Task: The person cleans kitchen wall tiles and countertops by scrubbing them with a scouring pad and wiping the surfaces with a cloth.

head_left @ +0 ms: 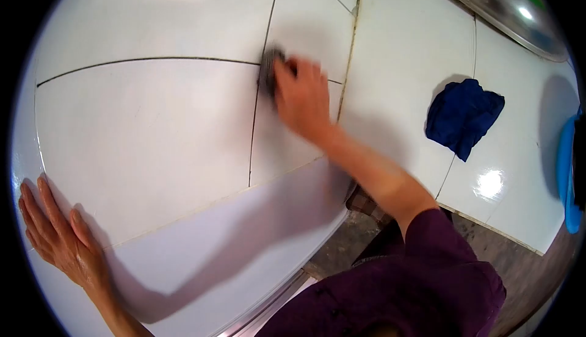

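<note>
My right hand (302,96) is closed round a dark grey scrubbing pad (268,75) and presses it on the white tiles (165,123), where two dark grout lines meet. Hand and pad are slightly blurred. At the lower left my left hand (64,242) lies with its fingers spread on the tiled surface, holding nothing; its skin looks wet. A crumpled dark blue cloth (465,116) rests on the tiles to the right, apart from both hands.
A large metal lid or basin (500,10) with a green part stands at the top right. A bright blue plastic item (567,178) is at the right edge. The tiled surface ends at the lower right, above a grey floor (506,264).
</note>
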`<state>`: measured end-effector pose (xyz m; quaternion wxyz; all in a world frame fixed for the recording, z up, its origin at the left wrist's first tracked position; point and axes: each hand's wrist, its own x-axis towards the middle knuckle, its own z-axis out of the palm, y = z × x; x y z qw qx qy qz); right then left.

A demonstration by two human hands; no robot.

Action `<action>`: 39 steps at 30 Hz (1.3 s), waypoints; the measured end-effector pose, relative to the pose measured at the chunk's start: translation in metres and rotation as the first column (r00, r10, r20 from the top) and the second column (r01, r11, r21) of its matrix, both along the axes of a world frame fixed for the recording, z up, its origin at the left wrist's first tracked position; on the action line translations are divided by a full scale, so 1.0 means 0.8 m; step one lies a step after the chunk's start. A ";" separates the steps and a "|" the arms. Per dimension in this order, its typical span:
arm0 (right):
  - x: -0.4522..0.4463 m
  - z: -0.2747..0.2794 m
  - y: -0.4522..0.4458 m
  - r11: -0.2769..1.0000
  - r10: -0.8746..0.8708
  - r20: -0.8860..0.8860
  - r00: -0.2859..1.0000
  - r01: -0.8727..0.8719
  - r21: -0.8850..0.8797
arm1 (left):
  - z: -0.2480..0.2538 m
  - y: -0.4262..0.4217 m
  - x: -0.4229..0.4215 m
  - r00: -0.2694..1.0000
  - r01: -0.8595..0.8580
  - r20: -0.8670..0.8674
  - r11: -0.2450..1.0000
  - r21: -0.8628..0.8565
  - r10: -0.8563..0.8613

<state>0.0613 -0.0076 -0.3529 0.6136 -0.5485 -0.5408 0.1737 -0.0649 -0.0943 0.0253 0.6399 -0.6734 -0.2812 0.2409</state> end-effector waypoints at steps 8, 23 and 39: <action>-0.058 -0.009 -0.140 0.980 0.179 -0.041 0.983 -0.175 0.091 | -0.002 -0.003 -0.005 1.000 -0.001 -0.007 1.000 0.008 0.001; -0.072 -0.050 -0.181 0.957 0.136 -0.113 0.984 -0.160 -0.241 | 0.002 -0.002 -0.019 1.000 -0.002 -0.002 0.999 0.047 0.002; -0.046 -0.025 -0.149 0.974 0.225 -0.003 0.974 -0.225 -0.018 | -0.004 0.001 -0.002 0.999 0.046 0.023 0.999 0.020 -0.046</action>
